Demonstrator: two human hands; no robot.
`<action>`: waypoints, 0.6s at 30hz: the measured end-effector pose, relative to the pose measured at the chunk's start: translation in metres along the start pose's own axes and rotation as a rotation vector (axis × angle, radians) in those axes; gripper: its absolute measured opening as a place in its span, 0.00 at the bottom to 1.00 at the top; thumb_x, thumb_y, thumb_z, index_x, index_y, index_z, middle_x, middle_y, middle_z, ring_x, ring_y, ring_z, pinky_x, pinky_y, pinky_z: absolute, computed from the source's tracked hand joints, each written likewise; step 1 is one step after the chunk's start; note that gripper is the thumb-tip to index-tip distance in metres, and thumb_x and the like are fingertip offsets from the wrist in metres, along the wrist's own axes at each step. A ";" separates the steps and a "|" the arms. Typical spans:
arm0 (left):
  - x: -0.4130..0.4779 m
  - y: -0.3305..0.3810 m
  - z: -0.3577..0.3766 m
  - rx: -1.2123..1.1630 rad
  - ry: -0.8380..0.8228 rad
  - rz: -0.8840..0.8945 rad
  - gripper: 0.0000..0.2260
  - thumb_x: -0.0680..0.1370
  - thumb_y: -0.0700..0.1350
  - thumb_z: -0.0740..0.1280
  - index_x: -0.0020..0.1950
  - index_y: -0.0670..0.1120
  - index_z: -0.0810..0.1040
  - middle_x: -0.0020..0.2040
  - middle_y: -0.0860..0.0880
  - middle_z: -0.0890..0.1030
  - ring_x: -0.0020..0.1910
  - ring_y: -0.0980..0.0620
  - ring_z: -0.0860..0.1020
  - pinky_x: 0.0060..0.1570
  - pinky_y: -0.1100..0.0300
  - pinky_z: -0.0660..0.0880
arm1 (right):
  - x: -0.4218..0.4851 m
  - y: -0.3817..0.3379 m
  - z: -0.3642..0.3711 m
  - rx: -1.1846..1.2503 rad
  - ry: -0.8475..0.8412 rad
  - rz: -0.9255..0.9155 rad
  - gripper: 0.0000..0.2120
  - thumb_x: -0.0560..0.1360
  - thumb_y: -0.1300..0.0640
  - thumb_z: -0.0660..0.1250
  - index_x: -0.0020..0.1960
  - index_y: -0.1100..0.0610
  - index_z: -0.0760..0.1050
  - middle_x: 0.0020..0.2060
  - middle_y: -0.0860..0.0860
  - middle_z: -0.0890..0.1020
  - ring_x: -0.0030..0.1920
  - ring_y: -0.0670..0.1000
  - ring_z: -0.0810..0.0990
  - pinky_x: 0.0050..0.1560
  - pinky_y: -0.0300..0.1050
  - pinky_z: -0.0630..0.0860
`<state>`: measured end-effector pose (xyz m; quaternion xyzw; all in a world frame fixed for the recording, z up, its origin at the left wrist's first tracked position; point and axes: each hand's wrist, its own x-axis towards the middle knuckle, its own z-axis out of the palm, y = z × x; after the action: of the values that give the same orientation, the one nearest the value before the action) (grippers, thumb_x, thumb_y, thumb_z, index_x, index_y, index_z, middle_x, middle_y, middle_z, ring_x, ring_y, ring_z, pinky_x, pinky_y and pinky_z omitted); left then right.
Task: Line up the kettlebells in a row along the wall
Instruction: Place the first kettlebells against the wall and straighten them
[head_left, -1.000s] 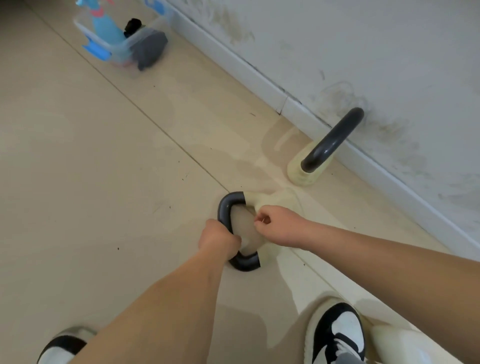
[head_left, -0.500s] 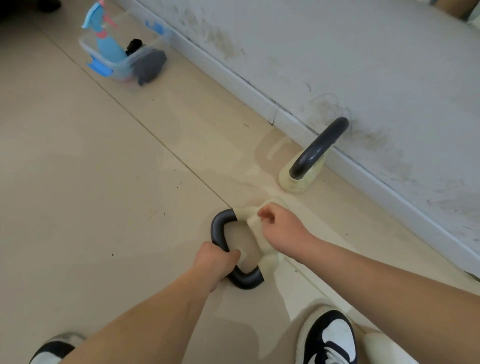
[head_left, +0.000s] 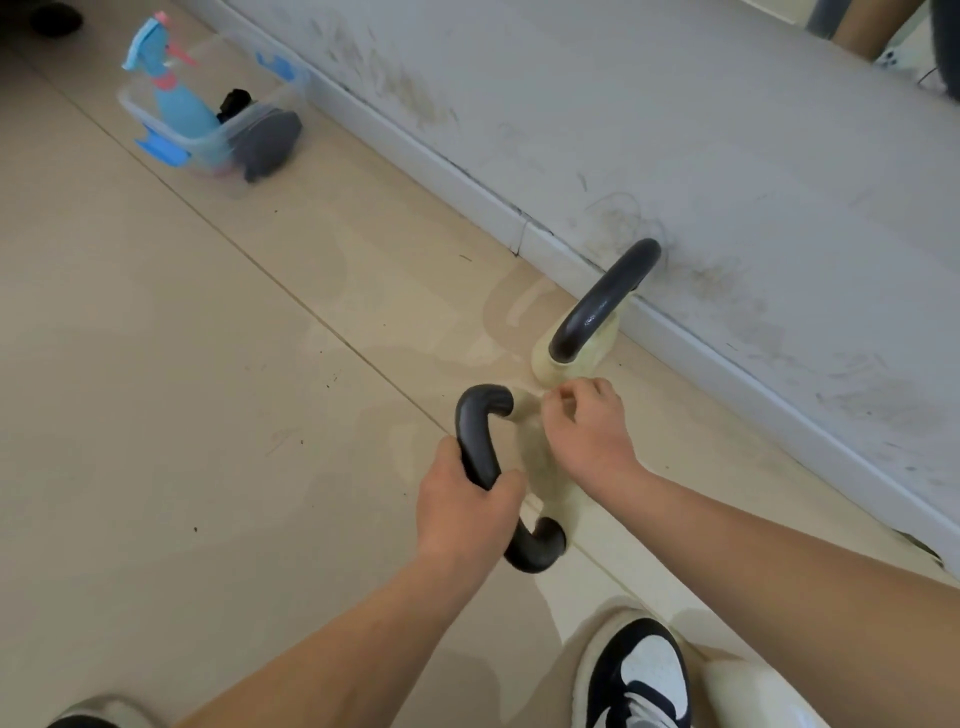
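Observation:
A pale cream kettlebell with a black handle (head_left: 480, 431) is in front of me, a short way out from the wall. My left hand (head_left: 465, 512) grips that handle around its middle. My right hand (head_left: 589, 431) rests on the kettlebell's cream body (head_left: 545, 483), fingers curled against its top edge. A second cream kettlebell (head_left: 576, 353) with a black handle stands upright against the wall's skirting, just beyond my right hand.
The grey scuffed wall (head_left: 675, 130) runs diagonally from top left to lower right. A clear plastic bin (head_left: 208, 140) with a blue spray bottle sits by the wall at top left. My shoes (head_left: 636, 675) are at the bottom, beside another cream object (head_left: 753, 696).
The held kettlebell has shifted toward the wall and the standing kettlebell. My right hand has slid from its side onto its top edge.

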<state>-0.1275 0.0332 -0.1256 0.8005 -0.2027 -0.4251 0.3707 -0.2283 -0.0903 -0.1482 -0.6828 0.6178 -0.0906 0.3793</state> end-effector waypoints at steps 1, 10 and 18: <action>-0.003 0.007 0.007 0.019 -0.016 0.043 0.09 0.70 0.46 0.70 0.44 0.50 0.70 0.41 0.47 0.78 0.35 0.48 0.77 0.32 0.54 0.74 | -0.003 -0.003 -0.004 0.079 0.038 -0.017 0.10 0.83 0.46 0.61 0.50 0.50 0.77 0.55 0.48 0.76 0.62 0.52 0.74 0.63 0.50 0.73; -0.016 0.051 0.047 0.350 -0.250 0.364 0.12 0.71 0.51 0.69 0.46 0.52 0.66 0.44 0.53 0.73 0.38 0.52 0.76 0.35 0.55 0.73 | -0.005 -0.008 -0.050 0.493 0.068 0.082 0.18 0.75 0.39 0.71 0.42 0.54 0.75 0.37 0.48 0.76 0.41 0.49 0.76 0.49 0.47 0.74; -0.008 0.077 0.096 0.326 -0.410 0.374 0.18 0.71 0.49 0.71 0.53 0.52 0.64 0.47 0.50 0.76 0.41 0.49 0.78 0.33 0.57 0.71 | 0.015 0.018 -0.100 0.630 0.010 0.428 0.21 0.73 0.59 0.74 0.65 0.51 0.75 0.61 0.56 0.81 0.54 0.55 0.81 0.47 0.48 0.78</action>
<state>-0.2129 -0.0514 -0.0974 0.6959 -0.4823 -0.4639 0.2606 -0.2985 -0.1437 -0.0952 -0.3879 0.6902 -0.1981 0.5779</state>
